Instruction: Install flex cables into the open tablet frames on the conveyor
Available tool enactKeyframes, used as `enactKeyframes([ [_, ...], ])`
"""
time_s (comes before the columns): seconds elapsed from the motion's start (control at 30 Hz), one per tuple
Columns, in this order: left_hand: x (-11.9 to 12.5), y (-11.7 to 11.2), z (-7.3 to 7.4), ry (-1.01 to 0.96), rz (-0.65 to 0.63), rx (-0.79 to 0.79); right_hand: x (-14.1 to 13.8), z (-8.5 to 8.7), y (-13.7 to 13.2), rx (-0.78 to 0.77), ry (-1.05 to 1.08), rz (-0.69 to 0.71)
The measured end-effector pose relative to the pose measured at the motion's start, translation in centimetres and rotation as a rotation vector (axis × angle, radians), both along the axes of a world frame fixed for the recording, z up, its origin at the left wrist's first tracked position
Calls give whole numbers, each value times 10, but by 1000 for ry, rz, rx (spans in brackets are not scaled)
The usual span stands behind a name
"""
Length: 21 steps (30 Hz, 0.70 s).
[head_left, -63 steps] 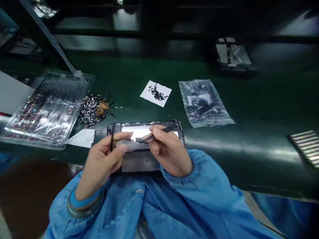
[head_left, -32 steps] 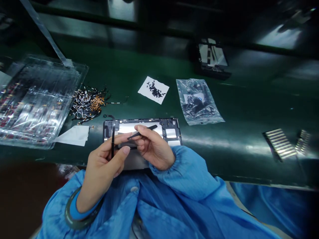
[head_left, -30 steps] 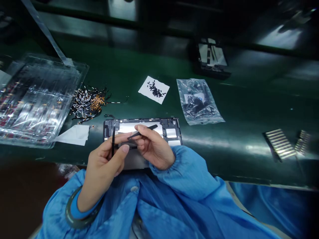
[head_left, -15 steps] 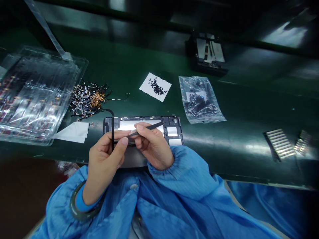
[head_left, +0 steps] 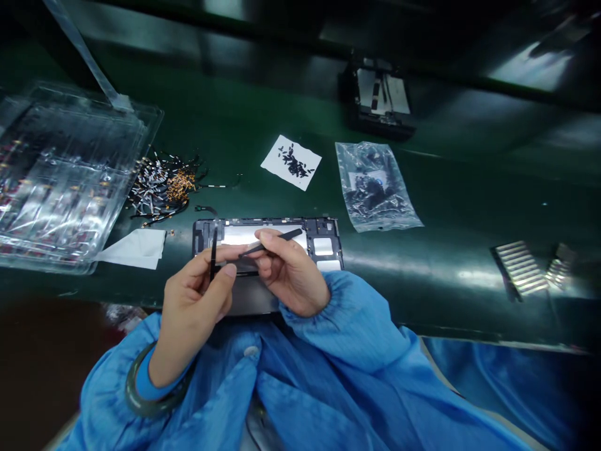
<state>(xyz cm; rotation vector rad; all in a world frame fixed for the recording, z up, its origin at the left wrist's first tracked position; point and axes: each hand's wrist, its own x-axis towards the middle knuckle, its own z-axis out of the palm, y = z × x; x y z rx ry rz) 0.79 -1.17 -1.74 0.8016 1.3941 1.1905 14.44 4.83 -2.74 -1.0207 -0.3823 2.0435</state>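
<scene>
My right hand (head_left: 298,279) pinches dark tweezers (head_left: 290,235) between thumb and fingers. Their tips point left and meet the index fingertip of my left hand (head_left: 195,310). A thin black flat cable (head_left: 214,247) runs upright through the curled fingers of my left hand; its far end bends left above the tablet frame. My left thumb is a little apart from the index finger, and whether anything tiny sits at the tweezer tips cannot be made out. Beneath both hands lies the black tablet frame (head_left: 332,241) with silver panels, partly covered by them.
Left of the frame lies a heap of small cables (head_left: 164,188), beside stacked clear plastic trays (head_left: 70,181) and a folded white sheet (head_left: 136,247). Beyond are white paper (head_left: 305,181) with small black pieces, a clear bag (head_left: 404,210), a black box (head_left: 382,122) and metallic strips (head_left: 521,266).
My left thumb has parted slightly from the index finger and the tweezer tips. The cable's upper part has shifted a little. The whole view has moved slightly; my right hand keeps its grip.
</scene>
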Motion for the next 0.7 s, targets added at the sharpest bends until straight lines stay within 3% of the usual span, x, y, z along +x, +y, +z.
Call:
enactKeyframes([
  [0.17, -11, 3, -7, 156, 140, -8, 28, 10, 15, 374, -342, -198],
  [0.3, -13, 7, -8, -12, 111, 47, 42, -2, 40, 596, -626, -231],
  [0.47, -9, 10, -8, -136, 47, 52, 41, -23, 59, 647, -718, -102],
  [0.7, -10, 9, -13, -141, 48, 77, 38, -24, 54, 754, -847, -29],
])
